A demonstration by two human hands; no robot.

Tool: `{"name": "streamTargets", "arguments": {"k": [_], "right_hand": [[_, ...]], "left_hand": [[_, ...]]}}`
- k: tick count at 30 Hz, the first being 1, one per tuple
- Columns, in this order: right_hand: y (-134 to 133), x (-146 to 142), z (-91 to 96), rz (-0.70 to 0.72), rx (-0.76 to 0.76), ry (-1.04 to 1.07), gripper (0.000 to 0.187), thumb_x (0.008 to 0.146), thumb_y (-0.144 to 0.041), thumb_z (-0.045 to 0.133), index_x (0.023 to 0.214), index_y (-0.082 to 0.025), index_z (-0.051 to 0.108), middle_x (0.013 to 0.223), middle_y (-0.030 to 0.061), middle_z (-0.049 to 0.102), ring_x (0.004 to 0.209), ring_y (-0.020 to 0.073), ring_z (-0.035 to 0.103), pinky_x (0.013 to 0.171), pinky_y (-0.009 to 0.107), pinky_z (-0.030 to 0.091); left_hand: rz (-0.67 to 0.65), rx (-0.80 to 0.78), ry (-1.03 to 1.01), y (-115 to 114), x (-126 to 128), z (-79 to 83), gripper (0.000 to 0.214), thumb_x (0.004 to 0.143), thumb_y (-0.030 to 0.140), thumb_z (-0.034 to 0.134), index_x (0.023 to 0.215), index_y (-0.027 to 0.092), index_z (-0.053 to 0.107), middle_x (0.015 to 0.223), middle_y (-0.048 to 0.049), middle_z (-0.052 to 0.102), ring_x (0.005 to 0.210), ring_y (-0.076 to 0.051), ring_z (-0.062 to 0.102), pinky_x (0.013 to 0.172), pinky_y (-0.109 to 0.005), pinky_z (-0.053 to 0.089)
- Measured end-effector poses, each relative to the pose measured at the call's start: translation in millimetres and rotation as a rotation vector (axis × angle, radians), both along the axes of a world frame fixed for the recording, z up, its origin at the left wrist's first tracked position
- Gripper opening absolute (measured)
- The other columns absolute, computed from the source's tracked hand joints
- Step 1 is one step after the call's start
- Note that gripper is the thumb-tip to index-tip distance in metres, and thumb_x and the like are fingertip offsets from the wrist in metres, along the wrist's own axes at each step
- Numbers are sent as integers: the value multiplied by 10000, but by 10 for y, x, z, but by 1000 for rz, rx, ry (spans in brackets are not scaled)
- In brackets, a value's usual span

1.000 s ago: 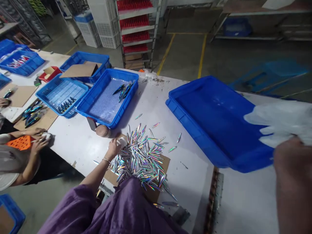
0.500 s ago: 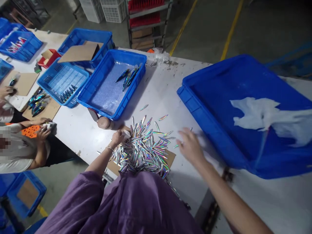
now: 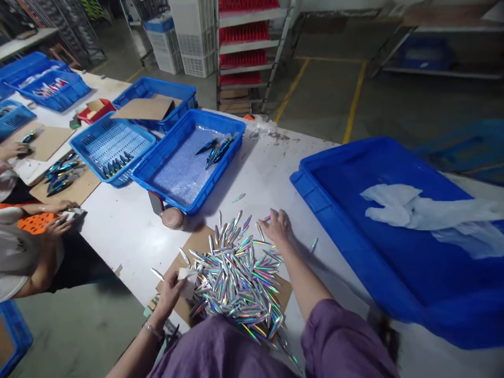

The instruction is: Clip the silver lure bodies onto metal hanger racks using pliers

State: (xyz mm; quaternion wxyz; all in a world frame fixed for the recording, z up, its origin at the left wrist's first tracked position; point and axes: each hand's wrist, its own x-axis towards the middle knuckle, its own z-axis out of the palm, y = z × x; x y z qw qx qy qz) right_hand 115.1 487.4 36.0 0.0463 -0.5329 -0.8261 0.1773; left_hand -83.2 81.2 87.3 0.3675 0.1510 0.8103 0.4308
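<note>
A heap of slim, silvery, rainbow-shining fishing lure blanks (image 3: 232, 275) lies on a sheet of cardboard (image 3: 200, 239) right in front of me. My left hand (image 3: 170, 295) is at the heap's left side, its fingers closed on a small white cloth or paper piece (image 3: 188, 282). Beyond the heap's far right edge, my right hand (image 3: 277, 227) bends down to the table with thumb and fingertips pinched around a pinkish shiny lure blank (image 3: 267, 218). A few more blanks lie loose nearby, one being a greenish lure blank (image 3: 238, 198).
A blue tray (image 3: 189, 205) with several dark lures stands ahead, behind a round brown lid-like object (image 3: 172, 218). On the right, a large blue bin (image 3: 334, 210) holds white plastic film (image 3: 417, 210). Co-workers' hands (image 3: 59, 223) handle lures at left.
My right hand has moved left and away from me, closing on a lure blank. My left hand has drawn back toward me with the white piece. The camera view has tilted up.
</note>
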Motion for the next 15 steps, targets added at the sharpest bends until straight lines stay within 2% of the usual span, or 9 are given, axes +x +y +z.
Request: {"name": "streamTargets", "arguments": {"k": [2, 3, 5, 7, 8, 10, 12, 14, 15], "right_hand": [[-61, -222, -52, 62, 29, 30, 705, 974, -461, 458, 1512, -9, 393, 1594, 338, 285, 1486, 472, 257, 1155, 663, 237], [-149, -320, -77, 126, 39, 50, 669, 983, -445, 443, 1509, -33, 415, 1603, 305, 310, 1501, 440, 248, 1186, 642, 201], [-388, -472, -122, 308, 41, 97, 590, 988, -422, 448, 1501, -131, 469, 1613, 195, 379, 1518, 347, 259, 1235, 551, 178], [-628, -566, -146, 481, 29, 143, 547, 988, -401, 465, 1492, -192, 498, 1610, 127, 417, 1519, 287, 279, 1252, 487, 189], [-727, -595, -147, 552, 21, 163, 538, 986, -383, 475, 1492, -205, 500, 1604, 110, 431, 1517, 270, 286, 1254, 470, 199], [-874, -629, -128, 654, 7, 198, 521, 975, -340, 495, 1474, -191, 520, 1576, 116, 471, 1502, 261, 318, 1246, 466, 234], [-984, -638, -87, 719, -5, 225, 497, 957, -304, 518, 1428, -149, 558, 1505, 150, 542, 1452, 270, 395, 1218, 470, 300], [-1111, -613, -37, 768, -15, 250, 468, 946, -291, 538, 1381, -128, 585, 1407, 167, 618, 1356, 274, 500, 1165, 465, 378], [-1192, -583, -11, 792, -19, 265, 453, 946, -288, 543, 1370, -135, 590, 1362, 156, 649, 1296, 266, 548, 1135, 455, 411]], "left_hand": [[-31, -15, 24, -119, 3, -117, 322, 761, 463, 669, 894, 170, 691, 833, -61, 733, 795, -258, 683, 721, -356, 557], [-74, -2, 48, -118, -20, -158, 327, 779, 448, 660, 948, 172, 705, 918, -82, 753, 879, -278, 698, 793, -385, 567], [-208, 76, 113, 48, -121, -212, 366, 815, 389, 635, 1109, 184, 711, 1206, -120, 730, 1120, -306, 670, 981, -439, 530], [-368, 187, 189, 448, -285, -250, 446, 833, 320, 605, 1255, 194, 677, 1483, -126, 574, 1346, -314, 545, 1140, -474, 423], [-436, 231, 236, 722, -378, -272, 489, 831, 294, 602, 1305, 186, 655, 1544, -130, 511, 1415, -317, 478, 1190, -486, 364], [-525, 244, 314, 1345, -549, -327, 506, 807, 227, 598, 1300, 135, 655, 1568, -159, 474, 1483, -324, 385, 1234, -497, 293], [-593, 156, 359, 1929, -655, -378, 447, 784, 145, 562, 1209, 104, 697, 1557, -169, 484, 1491, -327, 367, 1249, -496, 263], [-663, 112, 365, 2330, -674, -398, 444, 756, 117, 555, 1170, 98, 714, 1525, -177, 518, 1456, -338, 416, 1240, -507, 276], [-704, 121, 354, 2438, -653, -393, 467, 751, 121, 552, 1191, 108, 709, 1499, -171, 547, 1431, -336, 447, 1231, -510, 291]]}}
